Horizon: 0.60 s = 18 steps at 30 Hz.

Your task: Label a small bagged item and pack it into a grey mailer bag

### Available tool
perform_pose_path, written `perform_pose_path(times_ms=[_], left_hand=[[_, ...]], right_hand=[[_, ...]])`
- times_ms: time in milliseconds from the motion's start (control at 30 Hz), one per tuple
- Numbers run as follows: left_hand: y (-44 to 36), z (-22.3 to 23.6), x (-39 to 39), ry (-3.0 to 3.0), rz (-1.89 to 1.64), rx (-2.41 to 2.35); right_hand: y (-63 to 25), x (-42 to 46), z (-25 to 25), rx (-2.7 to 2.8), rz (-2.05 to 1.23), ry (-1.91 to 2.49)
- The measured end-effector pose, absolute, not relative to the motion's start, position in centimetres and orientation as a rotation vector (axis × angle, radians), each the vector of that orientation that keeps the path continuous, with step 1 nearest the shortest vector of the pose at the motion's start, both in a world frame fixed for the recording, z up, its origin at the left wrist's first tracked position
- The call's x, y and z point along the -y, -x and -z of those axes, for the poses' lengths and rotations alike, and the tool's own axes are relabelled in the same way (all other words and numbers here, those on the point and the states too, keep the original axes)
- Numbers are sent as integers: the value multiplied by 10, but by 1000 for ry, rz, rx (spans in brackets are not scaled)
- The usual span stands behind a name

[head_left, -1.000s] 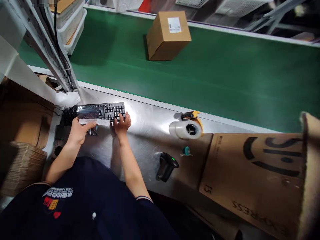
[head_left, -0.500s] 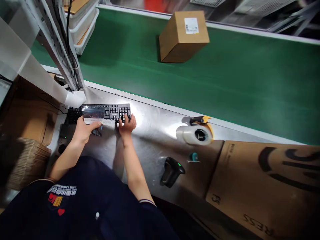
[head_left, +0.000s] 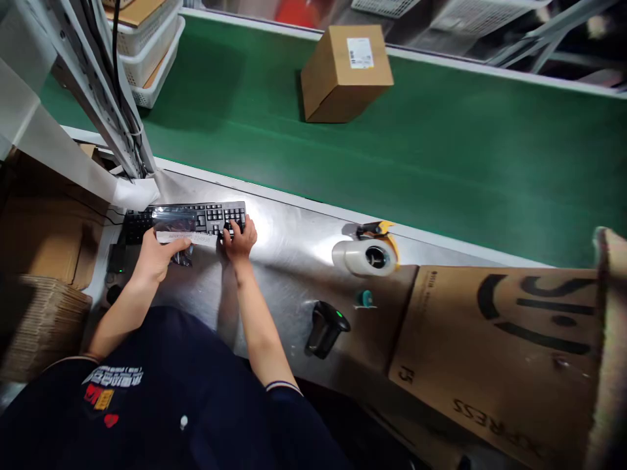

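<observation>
My left hand [head_left: 155, 256] is closed on a clear plastic packet with a white label strip [head_left: 182, 236], held over the left half of a black keyboard [head_left: 215, 216]. My right hand [head_left: 239, 240] rests on the keyboard's right end, fingers curled down onto the number keys. The keyboard lies on a steel worktop [head_left: 284, 261] just in front of me.
A black barcode scanner [head_left: 325, 327], a tape roll in a yellow dispenser [head_left: 366, 253] and a small teal object [head_left: 364, 298] sit on the worktop. A flattened printed carton [head_left: 504, 339] covers its right side. Beyond lies a green conveyor belt [head_left: 441, 156] carrying a labelled cardboard box [head_left: 343, 72]. Flat cardboard is stacked at left [head_left: 44, 313].
Both hands stay at the keyboard, with the packet still in the left. The view has swayed slightly; the box on the belt keeps about the same place.
</observation>
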<state>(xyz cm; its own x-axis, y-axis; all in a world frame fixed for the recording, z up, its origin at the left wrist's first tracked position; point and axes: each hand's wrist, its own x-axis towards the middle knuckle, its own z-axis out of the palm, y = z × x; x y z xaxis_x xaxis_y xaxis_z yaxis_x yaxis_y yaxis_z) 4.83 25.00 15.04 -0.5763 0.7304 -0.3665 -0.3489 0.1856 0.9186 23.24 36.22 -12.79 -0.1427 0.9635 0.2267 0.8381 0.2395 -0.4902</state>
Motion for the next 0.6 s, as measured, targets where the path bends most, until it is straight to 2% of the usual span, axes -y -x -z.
perform_pose_path(times_ms=[600], left_hand=[[-49,-146,-251,-391,-1531,-1593]], right_hand=[[-230,-384,127,1922,-375,1826]])
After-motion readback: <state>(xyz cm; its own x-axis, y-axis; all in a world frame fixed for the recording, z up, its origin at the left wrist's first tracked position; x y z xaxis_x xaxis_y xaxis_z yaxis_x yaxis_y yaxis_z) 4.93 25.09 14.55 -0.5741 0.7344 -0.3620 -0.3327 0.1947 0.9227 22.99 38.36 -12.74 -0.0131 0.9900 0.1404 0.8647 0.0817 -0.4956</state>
